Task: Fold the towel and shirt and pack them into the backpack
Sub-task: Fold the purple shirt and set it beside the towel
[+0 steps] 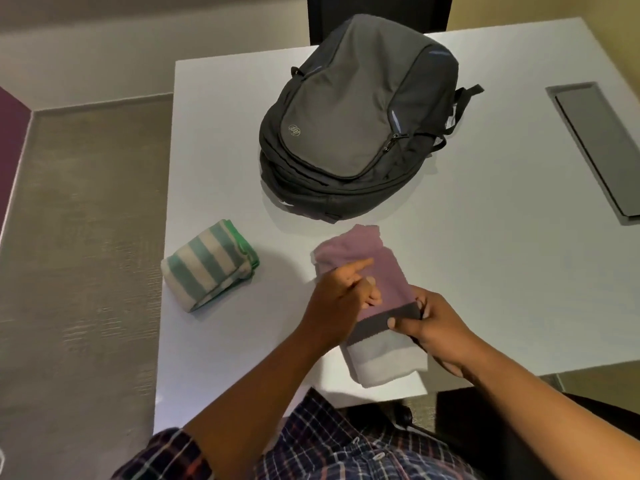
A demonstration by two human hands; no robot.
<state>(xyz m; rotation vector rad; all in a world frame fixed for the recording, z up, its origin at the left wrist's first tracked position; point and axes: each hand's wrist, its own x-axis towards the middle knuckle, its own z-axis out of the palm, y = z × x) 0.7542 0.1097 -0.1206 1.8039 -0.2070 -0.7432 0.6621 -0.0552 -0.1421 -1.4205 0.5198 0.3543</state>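
Observation:
A folded shirt (384,271) in mauve, dark grey and light grey bands lies on the white table (485,271) near its front edge. My right hand (433,327) pinches its dark grey band at the right side. My left hand (343,292) rests on the shirt's left part, index finger stretched over the mauve cloth. A folded green-and-white striped towel (211,265) sits apart to the left, near the table's left edge. The dark grey backpack (356,116) lies flat at the back of the table, zips shut.
A grey recessed panel (599,143) is set into the table at the far right. The table's left edge drops to carpeted floor (86,237). A dark chair back (374,8) stands behind the backpack.

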